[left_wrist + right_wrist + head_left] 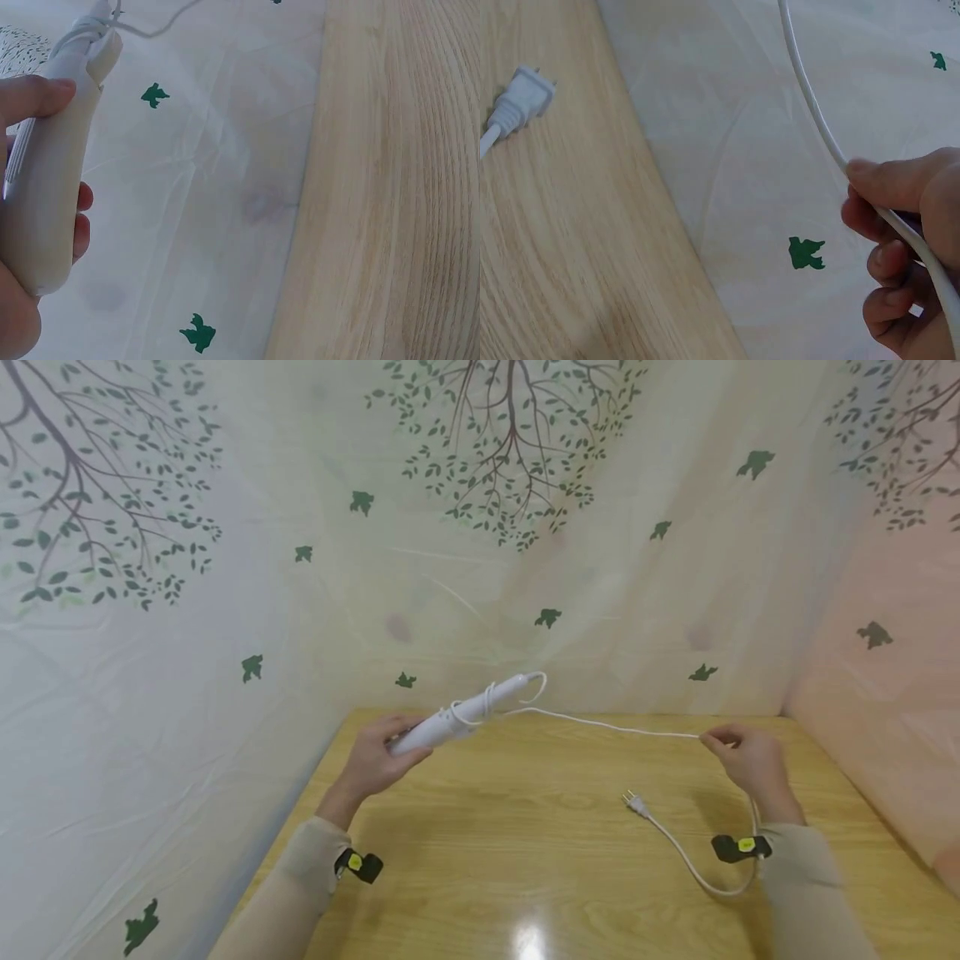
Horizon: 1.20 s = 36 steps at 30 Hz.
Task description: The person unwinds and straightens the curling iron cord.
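Note:
My left hand (378, 758) grips one end of a white hair straightener (457, 718), tilted up to the right above the table. Its thumb (41, 97) lies along the body in the left wrist view, with fingertips showing on the far side. Loops of white cord (487, 700) wrap the straightener's upper part. From there the cord stretches right to my right hand (753, 764), which pinches it between thumb and finger. Past that hand the cord hangs down and curves over the table to a two-pin plug (637, 806), also visible in the right wrist view (523, 101).
Under both hands is a wood-grain table (525, 843). Pale sheeting (480, 593) printed with trees and green birds surrounds its back and sides. Each wrist carries a small black camera on a band.

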Each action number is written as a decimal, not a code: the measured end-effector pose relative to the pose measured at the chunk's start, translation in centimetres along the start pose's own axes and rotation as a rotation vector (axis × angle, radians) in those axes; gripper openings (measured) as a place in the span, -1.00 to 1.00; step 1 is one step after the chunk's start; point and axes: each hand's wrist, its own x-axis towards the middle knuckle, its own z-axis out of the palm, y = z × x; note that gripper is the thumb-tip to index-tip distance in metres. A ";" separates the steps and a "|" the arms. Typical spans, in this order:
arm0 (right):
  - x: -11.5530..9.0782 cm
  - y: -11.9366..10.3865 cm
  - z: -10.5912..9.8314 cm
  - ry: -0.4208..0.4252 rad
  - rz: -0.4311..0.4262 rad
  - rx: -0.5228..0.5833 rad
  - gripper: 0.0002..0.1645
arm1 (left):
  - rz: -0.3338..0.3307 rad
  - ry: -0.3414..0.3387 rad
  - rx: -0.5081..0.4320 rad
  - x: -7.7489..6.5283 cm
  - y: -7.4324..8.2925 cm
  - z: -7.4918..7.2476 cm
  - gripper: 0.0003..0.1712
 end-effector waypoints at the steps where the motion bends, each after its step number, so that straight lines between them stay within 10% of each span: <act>1: 0.0 0.0 0.1 -0.029 -0.020 -0.006 -0.62 | -0.004 -0.002 0.011 0.0 -0.1 0.1 -0.53; 17: 0.4 1.4 1.9 -0.378 -0.186 -0.159 -0.84 | -0.034 -0.007 0.113 0.9 0.6 1.8 -0.53; 27: 0.2 1.9 4.7 -0.379 -0.133 -0.136 -0.84 | -0.030 -0.043 0.125 1.5 1.4 2.7 -0.52; 36: 0.9 -2.9 5.5 -0.302 -0.190 -0.051 -0.74 | -0.021 -0.051 0.157 1.4 1.4 2.4 -0.51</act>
